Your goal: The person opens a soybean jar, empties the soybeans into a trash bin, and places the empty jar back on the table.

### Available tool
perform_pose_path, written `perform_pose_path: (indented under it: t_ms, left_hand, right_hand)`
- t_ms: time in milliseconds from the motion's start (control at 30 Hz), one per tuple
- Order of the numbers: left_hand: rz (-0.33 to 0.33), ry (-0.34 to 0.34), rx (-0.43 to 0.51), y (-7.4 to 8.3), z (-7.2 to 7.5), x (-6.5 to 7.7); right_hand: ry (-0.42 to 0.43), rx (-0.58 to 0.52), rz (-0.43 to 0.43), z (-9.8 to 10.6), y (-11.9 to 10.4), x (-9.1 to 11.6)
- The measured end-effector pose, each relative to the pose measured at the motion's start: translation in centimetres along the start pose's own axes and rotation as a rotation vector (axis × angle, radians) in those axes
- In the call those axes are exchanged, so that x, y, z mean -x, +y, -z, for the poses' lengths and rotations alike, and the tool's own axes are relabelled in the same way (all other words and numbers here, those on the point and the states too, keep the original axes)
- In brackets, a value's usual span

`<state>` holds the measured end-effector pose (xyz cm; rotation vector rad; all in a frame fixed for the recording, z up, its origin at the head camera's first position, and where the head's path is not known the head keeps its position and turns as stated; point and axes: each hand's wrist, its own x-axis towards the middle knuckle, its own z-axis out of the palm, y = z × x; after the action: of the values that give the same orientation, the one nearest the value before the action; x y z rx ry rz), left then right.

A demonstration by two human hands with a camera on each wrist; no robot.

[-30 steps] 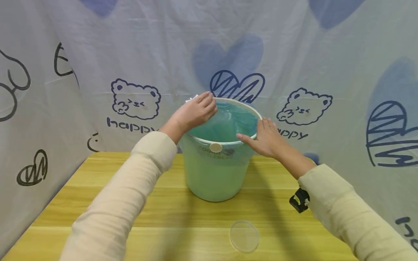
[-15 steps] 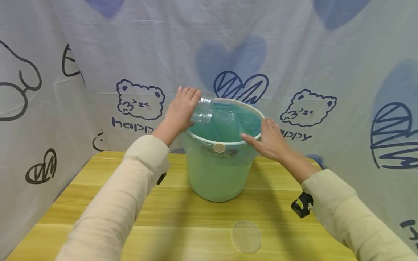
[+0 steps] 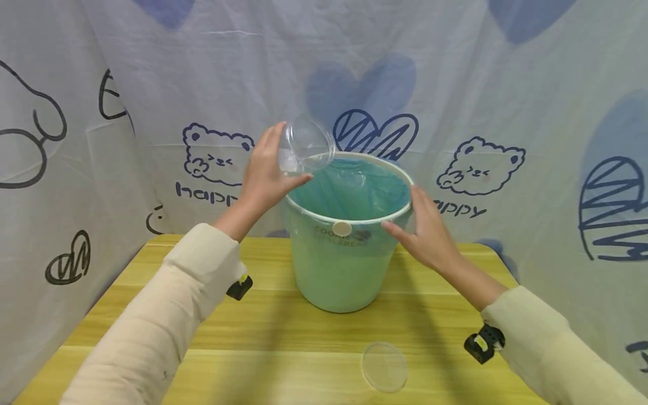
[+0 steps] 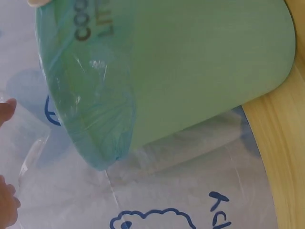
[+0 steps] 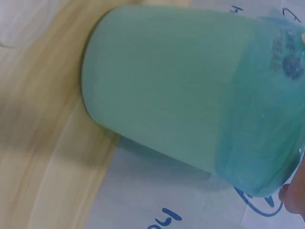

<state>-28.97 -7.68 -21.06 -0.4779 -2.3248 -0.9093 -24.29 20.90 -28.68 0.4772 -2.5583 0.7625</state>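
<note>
My left hand [image 3: 265,169] grips a clear plastic jar [image 3: 310,143] by its side, over the left of the bin's rim. The jar is tilted, its round opening turned towards me. A pale patch shows low in it; I cannot tell whether that is a reflection. In the left wrist view, part of the jar [image 4: 28,138] shows between thumb and fingers. The light green bin [image 3: 336,275] stands upright, lined with a blue-green bag [image 3: 354,188] folded over its rim. My right hand [image 3: 430,233] rests against the rim's right side, fingers fairly straight, thumb at the front.
A clear round disc, like a lid [image 3: 385,367], lies flat on the wooden table [image 3: 283,365] in front of the bin. Behind and at both sides hangs a pale printed cloth [image 3: 243,73]. Black wrist cameras sit below both sleeves.
My left hand has lifted the jar from the bin's mouth, up and left, turning it so its opening shows. The right hand has slid slightly outward along the rim, its thumb now at the outer edge.
</note>
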Motion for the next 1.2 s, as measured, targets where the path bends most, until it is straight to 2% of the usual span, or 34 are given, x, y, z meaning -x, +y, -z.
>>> perform_pose_path:
  t_ms: [133,233,367,500,800,1033,1200]
  left_hand:
    - [0.01,0.081,0.125,0.3,0.3,1.0]
    - [-0.006,0.132,0.198,0.5,0.5,1.9]
    - [-0.004,0.166,0.248,0.7,0.7,3.6]
    - [0.018,0.178,0.273,0.5,0.9,5.6]
    - [0.004,0.171,0.338,-1.0,0.7,11.0]
    - [0.047,0.141,0.336,-2.8,-0.1,14.8]
    - [0.08,0.096,0.327,-4.0,-1.1,17.6]
  right_hand:
    - [0.049,0.011,0.072,-0.5,-0.1,1.5]
    - [0.113,-0.003,0.169,-1.2,-0.1,3.0]
    - [0.182,-0.017,0.277,-2.4,0.1,5.2]
    - [0.167,-0.021,0.299,-3.7,0.4,7.7]
    - [-0.009,-0.024,0.324,-6.8,2.2,12.6]
    - [-0.186,-0.085,0.241,-8.8,3.5,15.4]
    - [-0.271,-0.107,0.185,-9.9,4.1,16.9]
